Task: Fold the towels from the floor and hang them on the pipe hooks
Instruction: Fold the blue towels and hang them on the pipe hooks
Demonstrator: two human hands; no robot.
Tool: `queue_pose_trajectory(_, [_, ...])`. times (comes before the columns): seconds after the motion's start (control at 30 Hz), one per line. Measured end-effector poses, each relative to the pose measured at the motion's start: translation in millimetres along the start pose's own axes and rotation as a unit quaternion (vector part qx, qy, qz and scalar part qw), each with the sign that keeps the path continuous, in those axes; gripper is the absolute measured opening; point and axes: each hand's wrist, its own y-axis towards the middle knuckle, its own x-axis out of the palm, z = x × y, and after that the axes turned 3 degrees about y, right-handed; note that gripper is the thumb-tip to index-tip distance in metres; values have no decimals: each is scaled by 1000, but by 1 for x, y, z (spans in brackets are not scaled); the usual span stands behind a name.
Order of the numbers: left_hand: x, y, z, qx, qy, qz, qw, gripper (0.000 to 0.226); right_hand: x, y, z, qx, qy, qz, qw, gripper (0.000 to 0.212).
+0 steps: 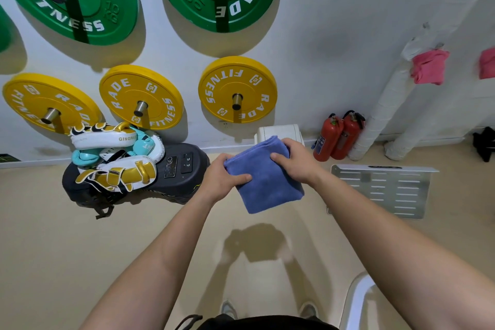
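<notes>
Both hands hold a folded blue towel (267, 185) in the air above the floor (80, 236). The left hand (225, 177) pinches its left edge, thumb on top. The right hand (294, 161) has its fingers (278, 157) curled over the far right corner. Two pink towels (428, 67) hang on the white wrapped pipe (385, 104) to the right. Along the floor's wall edge stand two fire extinguishers (338, 134) and boxing pads (112, 147), with a slotted metal plate (385, 190) lying nearer.

The beige floor (134, 236) carries a black machine base (187, 187) left of the fingers (241, 178), a slotted metal plate (380, 190) to their right, and two red fire extinguishers (330, 139) beyond them, rightward.
</notes>
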Motion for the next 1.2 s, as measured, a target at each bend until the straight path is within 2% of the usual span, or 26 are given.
queue_pose_trajectory(0.07, [-1, 3, 4, 3, 38, -12, 999, 53, -5, -3, -4, -36, -29, -19, 999, 9])
queue_pose_trajectory(0.13, [-2, 4, 12, 24, 12, -57, 998, 75, -9, -5, -10, -56, -73, -62, 994, 3])
queue_pose_trajectory(0.2, [0, 6, 22, 63, 10, -94, 994, 89, -10, -6, -15, -59, -99, -76, 990, 11])
queue_pose_trajectory(0.23, [2, 6, 28, 91, 34, -100, 990, 84, -10, -7, -17, -50, -95, -68, 992, 21])
queue_pose_trajectory(0.3, [4, 11, 36, 138, 88, -98, 982, 55, -12, -9, -19, -29, -83, -58, 994, 37])
queue_pose_trajectory(0.37, [8, 13, 42, 155, 98, -97, 978, 30, -21, -12, -16, -12, -75, -66, 995, 44])
queue_pose_trajectory(0.43, [15, 16, 48, 164, 98, -93, 977, 22, -36, -19, -6, 10, -82, -89, 993, 50])
queue_pose_trajectory(0.53, [32, 15, 65, 176, 91, -83, 977, 19, -59, -28, 19, 18, -136, -104, 985, 33])
queue_pose_trajectory(0.6, [49, 19, 77, 167, 109, -59, 978, 20, -78, -35, 34, 29, -122, -58, 990, 20])
queue_pose_trajectory(0.67, [69, 24, 90, 157, 136, -28, 978, 22, -100, -41, 45, 48, -103, 3, 994, 18])
queue_pose_trajectory(0.77, [102, 31, 115, 144, 138, -13, 980, 24, -139, -50, 53, 52, -98, 37, 993, 16])
queue_pose_trajectory(0.9, [139, 41, 168, 168, 112, -3, 979, 28, -199, -55, 58, 39, -70, 93, 992, 15])
queue_pose_trajectory(1.07, [172, 63, 250, 208, 95, -2, 974, 23, -281, -46, 54, 21, -26, 188, 982, 27])
queue_pose_trajectory(1.2, [190, 91, 317, 232, 88, -1, 969, 28, -342, -26, 36, 5, -28, 244, 969, 33])
